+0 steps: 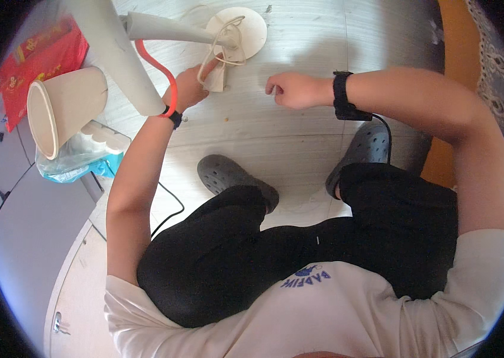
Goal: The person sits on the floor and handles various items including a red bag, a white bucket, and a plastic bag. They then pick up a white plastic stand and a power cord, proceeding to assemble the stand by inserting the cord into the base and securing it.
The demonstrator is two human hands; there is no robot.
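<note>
My left hand [189,89] reaches down to the floor, its index finger stretched along a flat whitish block [217,80] and its thumb at the near side, so it appears to grip the block. A looped cream cable [209,55] lies over the block and across a round white base [256,30]. My right hand [299,89] is held apart from these, to the right, with fingers curled inward; whether a small pale spot at its fingertips is an object, I cannot make out. Black bands circle both wrists.
A white pole [171,28] runs to the round base. A thick white tube [118,59] and a curved orange-red strip [171,80] pass near my left wrist. Left are a cream bin [79,98], plastic bag [73,156] and red bag [43,65]. My grey clogs [228,173] rest on the floor.
</note>
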